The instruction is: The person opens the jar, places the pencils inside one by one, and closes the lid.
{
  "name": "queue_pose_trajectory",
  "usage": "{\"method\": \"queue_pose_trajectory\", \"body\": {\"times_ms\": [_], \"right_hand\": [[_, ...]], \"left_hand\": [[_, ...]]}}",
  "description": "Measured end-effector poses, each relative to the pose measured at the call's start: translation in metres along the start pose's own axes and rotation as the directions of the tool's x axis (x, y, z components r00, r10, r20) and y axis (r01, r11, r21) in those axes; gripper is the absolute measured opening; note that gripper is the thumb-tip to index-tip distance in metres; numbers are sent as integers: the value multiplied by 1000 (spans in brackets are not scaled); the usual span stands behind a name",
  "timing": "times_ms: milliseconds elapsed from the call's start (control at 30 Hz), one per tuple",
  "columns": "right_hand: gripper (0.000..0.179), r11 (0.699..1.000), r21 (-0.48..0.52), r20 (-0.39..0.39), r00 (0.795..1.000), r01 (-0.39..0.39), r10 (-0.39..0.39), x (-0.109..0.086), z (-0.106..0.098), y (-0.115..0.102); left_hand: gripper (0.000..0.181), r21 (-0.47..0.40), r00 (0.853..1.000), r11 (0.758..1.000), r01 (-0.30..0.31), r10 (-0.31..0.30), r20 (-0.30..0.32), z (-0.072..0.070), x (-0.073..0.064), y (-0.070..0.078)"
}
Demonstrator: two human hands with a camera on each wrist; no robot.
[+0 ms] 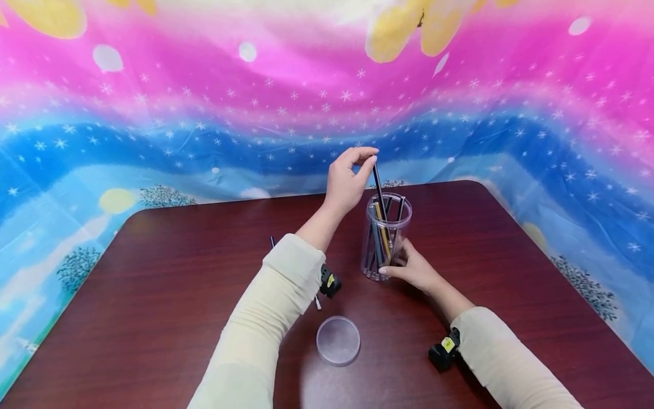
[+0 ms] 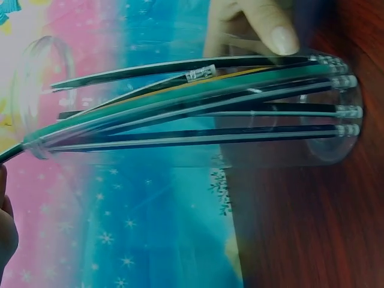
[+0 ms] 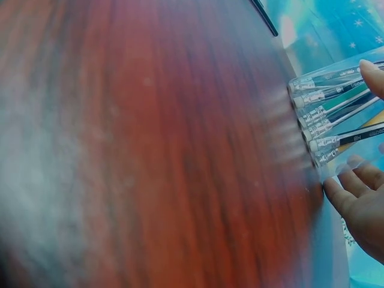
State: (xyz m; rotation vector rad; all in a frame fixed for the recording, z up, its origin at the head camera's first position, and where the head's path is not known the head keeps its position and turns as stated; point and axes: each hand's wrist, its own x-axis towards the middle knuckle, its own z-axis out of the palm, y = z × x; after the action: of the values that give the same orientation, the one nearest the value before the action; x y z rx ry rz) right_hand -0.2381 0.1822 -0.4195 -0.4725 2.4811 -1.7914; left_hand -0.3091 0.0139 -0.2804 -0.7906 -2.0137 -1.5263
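A clear plastic jar [image 1: 365,255] stands upright on the table with several pencils [image 2: 204,138] in it, eraser ends down. My left hand [image 1: 349,179] is above the rim and pinches the top of a dark pencil [image 1: 378,182] between thumb and fingers. That pencil's lower part is inside the jar. My right hand [image 1: 416,270] holds the jar low on its right side, thumb in front and fingers behind; the right wrist view shows this hand [image 3: 363,207] around the clear wall near the pencils' erasers.
A round clear lid [image 1: 338,341] lies on the dark red wooden table [image 1: 204,272] in front of the jar. Another dark pencil [image 1: 272,241] lies on the table, partly hidden by my left forearm. A colourful printed cloth [image 1: 286,125] hangs behind the table.
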Motion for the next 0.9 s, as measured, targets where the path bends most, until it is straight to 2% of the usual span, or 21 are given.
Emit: {"method": "queue_pose_trajectory", "body": {"times_ms": [67, 200, 300, 500, 600, 667, 800, 900], "right_hand": [[55, 1000, 0, -5, 1000, -9, 9, 0, 0, -2], [60, 1000, 0, -3, 1000, -23, 23, 4, -2, 4], [61, 1000, 0, 1, 1000, -21, 21, 5, -2, 9], [47, 1000, -7, 10, 1000, -4, 4, 3, -1, 3], [43, 1000, -7, 8, 1000, -10, 10, 1, 0, -7], [42, 1000, -6, 6, 1000, -17, 17, -1, 1, -13], [48, 1000, -1, 12, 1000, -25, 25, -2, 1, -15], [57, 999, -1, 12, 999, -34, 34, 0, 0, -7]], "left_hand": [[18, 0, 999, 999, -32, 32, -25, 0, 2, 2], [18, 9, 998, 998, -54, 55, -38, 1, 1, 4], [18, 23, 998, 998, -64, 64, -13, 3, -2, 3], [17, 19, 994, 996, -91, 90, 58, 9, -6, 0], [17, 0, 992, 999, -42, 42, 122, 11, -8, -2], [18, -19, 984, 999, 29, -25, 175, 12, -9, -4], [19, -46, 952, 984, 172, -155, 262, 14, -11, -9], [21, -56, 932, 971, 230, -204, 299, 15, -11, -12]]}}
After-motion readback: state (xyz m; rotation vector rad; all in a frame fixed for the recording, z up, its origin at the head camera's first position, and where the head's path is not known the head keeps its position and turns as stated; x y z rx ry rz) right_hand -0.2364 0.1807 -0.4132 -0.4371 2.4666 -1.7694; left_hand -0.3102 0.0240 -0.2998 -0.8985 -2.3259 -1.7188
